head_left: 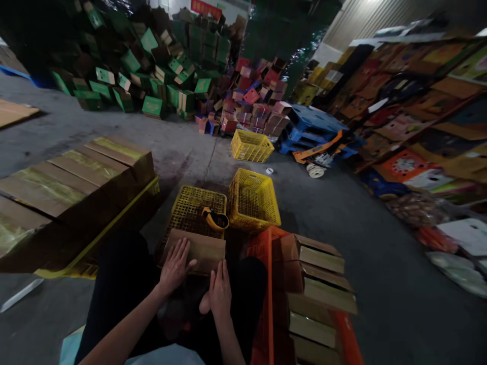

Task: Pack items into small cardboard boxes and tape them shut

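A flat brown cardboard box [201,251] lies in front of me on an upturned yellow plastic crate [194,208]. My left hand [174,267] rests flat on the box's near left part, fingers spread. My right hand [218,291] stands at the box's near edge, fingers stretched out together and pressed against it. A yellow tape dispenser [215,219] lies on the crate just beyond the box. Neither hand grips anything.
An orange crate [266,263] at my right holds several folded brown boxes [317,276]. A stack of flat cartons [72,182] sits on the left. Two more yellow crates [253,200] [251,145] stand ahead. Piles of green and red boxes [160,76], blue pallets [312,124] and cardboard fill the back and right.
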